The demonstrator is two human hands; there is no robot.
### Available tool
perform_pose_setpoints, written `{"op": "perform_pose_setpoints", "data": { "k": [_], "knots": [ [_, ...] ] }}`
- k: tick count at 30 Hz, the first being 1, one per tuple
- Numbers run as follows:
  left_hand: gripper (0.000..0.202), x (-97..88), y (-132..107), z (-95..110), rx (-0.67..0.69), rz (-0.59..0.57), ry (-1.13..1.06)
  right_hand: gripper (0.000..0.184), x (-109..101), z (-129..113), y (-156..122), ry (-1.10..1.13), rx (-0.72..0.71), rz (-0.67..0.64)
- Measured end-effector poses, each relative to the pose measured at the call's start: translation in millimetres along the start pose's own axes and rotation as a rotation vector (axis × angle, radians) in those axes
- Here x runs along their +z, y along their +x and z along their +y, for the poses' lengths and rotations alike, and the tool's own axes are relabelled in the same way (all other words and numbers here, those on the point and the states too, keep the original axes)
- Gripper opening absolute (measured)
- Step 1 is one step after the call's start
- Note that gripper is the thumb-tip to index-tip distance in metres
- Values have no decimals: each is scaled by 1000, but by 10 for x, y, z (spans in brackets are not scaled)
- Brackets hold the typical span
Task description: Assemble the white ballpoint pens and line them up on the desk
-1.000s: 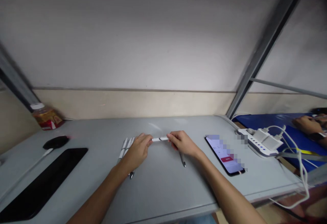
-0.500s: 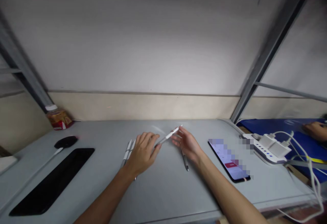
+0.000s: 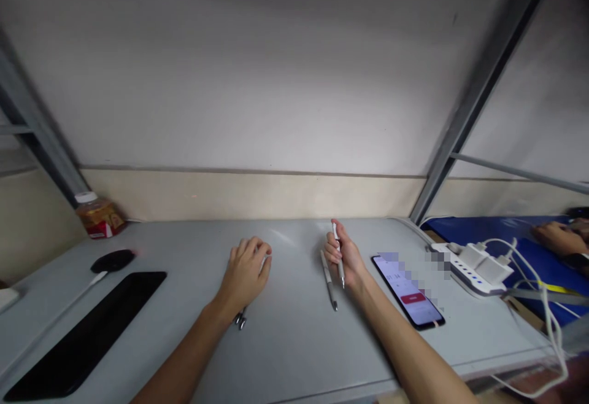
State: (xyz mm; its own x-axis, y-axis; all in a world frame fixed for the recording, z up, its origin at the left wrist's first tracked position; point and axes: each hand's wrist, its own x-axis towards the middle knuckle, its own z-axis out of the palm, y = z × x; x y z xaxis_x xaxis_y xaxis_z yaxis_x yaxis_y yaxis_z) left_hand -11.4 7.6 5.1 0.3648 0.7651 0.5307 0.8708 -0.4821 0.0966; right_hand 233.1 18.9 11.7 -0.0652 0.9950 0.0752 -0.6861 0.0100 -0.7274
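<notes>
My right hand [image 3: 344, 260] is closed around a white pen [image 3: 337, 252], holding it nearly upright above the grey table [image 3: 285, 342]. Just left of that hand a second pen [image 3: 328, 280] lies flat on the table. My left hand [image 3: 246, 272] rests with fingers curled over a small bundle of white pens [image 3: 240, 318]; only their metal tips show below the wrist.
A phone [image 3: 408, 291] with a lit screen lies right of my right hand. A white power strip [image 3: 473, 261] with chargers and cables sits at the right edge. At the left are a black pad [image 3: 78, 333], a black mouse [image 3: 111, 261] and a jar [image 3: 97, 215]. Another person's hand [image 3: 554, 236] rests on a blue surface at the far right.
Both hands held one white pen between them. Now my right hand alone holds it upright, and my left hand has dropped onto the pens lying on the table.
</notes>
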Motion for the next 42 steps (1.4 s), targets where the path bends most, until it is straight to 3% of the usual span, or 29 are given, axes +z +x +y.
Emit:
{"op": "perform_pose_setpoints", "data": {
  "k": [8,17,24,37,42],
  "knots": [
    [14,58,-36,-22,3,-129,59,31,-29,25,14,45,1,-54],
    [11,62,-42,-28,-21,-191,62,32,13,-7,-1,-17,-24,8],
    [13,37,-27,-5,-25,-179,21,36,28,5,1,-155,25,-3],
    [16,2,-20,25,-24,-166,60,33,36,-64,-26,-231,5,157],
    [17,-8,-20,41,-8,-163,-3,31,19,-46,-2,-363,9,239]
  ]
}}
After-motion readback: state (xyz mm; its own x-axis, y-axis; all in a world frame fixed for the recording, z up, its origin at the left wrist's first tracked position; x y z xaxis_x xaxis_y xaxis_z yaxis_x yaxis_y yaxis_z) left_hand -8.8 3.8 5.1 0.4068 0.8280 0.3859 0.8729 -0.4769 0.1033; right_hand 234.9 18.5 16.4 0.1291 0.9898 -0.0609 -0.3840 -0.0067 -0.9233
